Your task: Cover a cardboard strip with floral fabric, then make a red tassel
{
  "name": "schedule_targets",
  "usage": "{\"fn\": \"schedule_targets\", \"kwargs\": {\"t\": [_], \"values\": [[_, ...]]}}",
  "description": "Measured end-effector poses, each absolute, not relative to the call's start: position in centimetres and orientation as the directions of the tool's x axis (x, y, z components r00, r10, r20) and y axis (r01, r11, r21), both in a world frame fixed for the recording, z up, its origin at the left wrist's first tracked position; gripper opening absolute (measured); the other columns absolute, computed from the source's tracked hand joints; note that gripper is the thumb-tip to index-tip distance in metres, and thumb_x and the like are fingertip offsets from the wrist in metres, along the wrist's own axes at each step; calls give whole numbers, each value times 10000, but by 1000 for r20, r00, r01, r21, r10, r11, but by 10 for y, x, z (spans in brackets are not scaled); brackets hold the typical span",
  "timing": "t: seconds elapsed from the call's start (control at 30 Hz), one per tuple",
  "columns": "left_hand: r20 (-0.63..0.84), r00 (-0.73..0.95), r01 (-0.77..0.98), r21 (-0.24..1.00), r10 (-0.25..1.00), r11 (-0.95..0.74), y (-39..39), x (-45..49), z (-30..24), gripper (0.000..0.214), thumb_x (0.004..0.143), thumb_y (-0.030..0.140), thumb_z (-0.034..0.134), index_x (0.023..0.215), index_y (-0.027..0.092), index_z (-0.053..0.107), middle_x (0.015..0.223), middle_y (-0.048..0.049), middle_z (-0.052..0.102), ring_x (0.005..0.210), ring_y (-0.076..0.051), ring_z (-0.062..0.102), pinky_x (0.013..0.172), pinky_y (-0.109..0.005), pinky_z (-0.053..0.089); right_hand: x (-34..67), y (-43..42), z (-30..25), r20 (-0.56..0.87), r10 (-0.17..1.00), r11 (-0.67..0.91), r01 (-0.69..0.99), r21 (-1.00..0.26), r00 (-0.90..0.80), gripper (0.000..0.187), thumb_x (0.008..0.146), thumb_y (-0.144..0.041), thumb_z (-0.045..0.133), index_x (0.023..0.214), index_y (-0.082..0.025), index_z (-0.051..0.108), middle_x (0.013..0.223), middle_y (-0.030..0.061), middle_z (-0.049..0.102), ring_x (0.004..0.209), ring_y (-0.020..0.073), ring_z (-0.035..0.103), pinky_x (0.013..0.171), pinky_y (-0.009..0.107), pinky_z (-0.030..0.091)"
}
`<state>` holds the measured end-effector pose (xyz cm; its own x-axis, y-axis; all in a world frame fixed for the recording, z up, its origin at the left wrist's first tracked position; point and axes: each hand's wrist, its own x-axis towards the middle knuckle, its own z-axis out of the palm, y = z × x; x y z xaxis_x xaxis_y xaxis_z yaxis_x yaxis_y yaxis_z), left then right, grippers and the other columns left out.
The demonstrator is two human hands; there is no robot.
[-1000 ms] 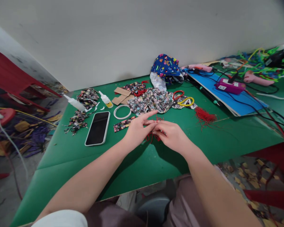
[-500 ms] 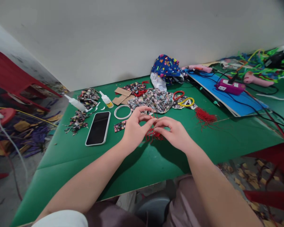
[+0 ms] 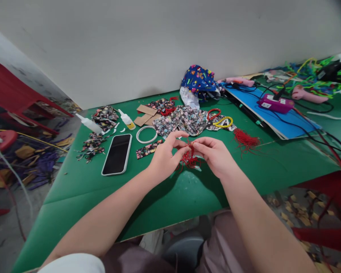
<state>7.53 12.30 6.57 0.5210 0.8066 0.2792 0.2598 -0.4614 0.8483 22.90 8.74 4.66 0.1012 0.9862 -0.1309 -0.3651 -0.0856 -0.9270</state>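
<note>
Between my two hands is a small bundle of red thread [image 3: 191, 161], its loose strands hanging below my fingers. My left hand [image 3: 167, 153] pinches one side of it, with the forefinger raised in an arch. Thumb and fingers of my right hand [image 3: 211, 153] are closed on the thread from the other side. A strip of floral fabric [image 3: 147, 150] lies just left of my left hand, below a white ring [image 3: 146, 134]. Behind my hands sits a crumpled floral cloth [image 3: 184, 120] with red-and-yellow-handled scissors [image 3: 219, 119] at its right edge.
A phone [image 3: 117, 154] and two glue bottles [image 3: 127, 120] are at the left. More red thread [image 3: 246, 138] lies right of my hands. Further right, a blue board [image 3: 275, 112] bears a purple box [image 3: 276, 104] with cables. Pink glue guns [image 3: 308, 94] rest near it.
My hands have drawn slightly apart, with my right hand shifted to the right. More of the red thread shows between them, and the fabric strip is less covered.
</note>
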Motion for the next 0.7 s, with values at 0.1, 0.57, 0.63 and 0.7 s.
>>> {"fn": "schedule_targets", "kwargs": {"t": [0.1, 0.57, 0.63, 0.7], "values": [[330, 530, 312, 780, 781, -542, 123, 75, 66, 298, 806, 144, 537, 1083, 213, 453, 787, 22, 666, 766, -112, 630, 730, -237, 454, 228, 88, 46, -139, 985, -92, -360, -929, 107, 136, 626, -289, 724, 708, -192, 675, 684, -8, 645, 626, 87, 558, 667, 263, 443], [523, 624, 427, 393, 580, -814, 126, 74, 61, 287, 817, 125, 500, 1093, 193, 468, 890, -24, 682, 825, -150, 647, 737, -255, 469, 224, 87, 48, -74, 977, -54, -103, -993, 200, 142, 631, -299, 690, 715, -186, 679, 682, 0, 659, 619, 103, 560, 631, 261, 430], [537, 647, 453, 301, 542, -839, 127, 74, 57, 269, 839, 148, 465, 1105, 184, 465, 887, -43, 684, 803, -170, 649, 703, -278, 470, 222, 87, 48, -13, 977, -18, 22, -1000, 215, 122, 666, -285, 647, 725, -182, 675, 698, 8, 663, 636, 116, 568, 641, 270, 436], [525, 663, 479, 251, 534, -841, 128, 74, 54, 268, 859, 179, 442, 1126, 175, 459, 886, -59, 685, 806, -192, 650, 685, -299, 469, 221, 86, 47, 45, 976, 11, 157, -987, 215, 110, 699, -257, 600, 740, -176, 663, 723, 14, 659, 650, 122, 572, 646, 272, 437]]}}
